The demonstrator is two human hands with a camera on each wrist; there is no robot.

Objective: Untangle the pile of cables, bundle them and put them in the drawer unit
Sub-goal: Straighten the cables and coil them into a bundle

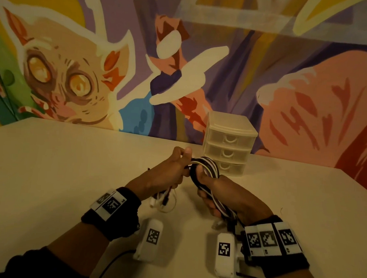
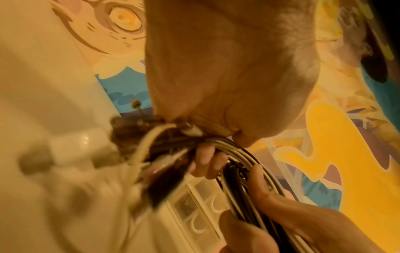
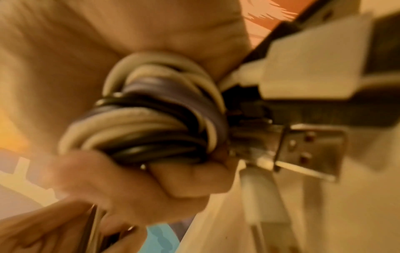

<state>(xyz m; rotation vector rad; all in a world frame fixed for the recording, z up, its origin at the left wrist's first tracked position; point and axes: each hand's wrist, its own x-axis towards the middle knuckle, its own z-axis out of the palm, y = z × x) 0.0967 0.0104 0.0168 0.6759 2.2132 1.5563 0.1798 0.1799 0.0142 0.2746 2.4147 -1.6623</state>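
A bundle of black, white and purple cables [image 1: 206, 166] is held above the table in front of the drawer unit [image 1: 228, 144]. My right hand [image 1: 216, 194] grips the looped bundle [image 3: 151, 119], fingers curled round it, with plug ends [image 3: 303, 145] sticking out beside the wrist. My left hand [image 1: 173, 169] pinches the cables [image 2: 194, 137] at the loop's left side. Loose white cable ends and connectors [image 1: 163, 200] hang below the left hand onto the table. The translucent drawer unit has three drawers, all closed.
The drawer unit stands at the back of the pale table [image 1: 73, 166], against a painted mural wall [image 1: 98, 63]. The table's right edge [image 1: 353, 182] runs diagonally. White wrist-mounted devices [image 1: 152, 239] hang under both forearms.
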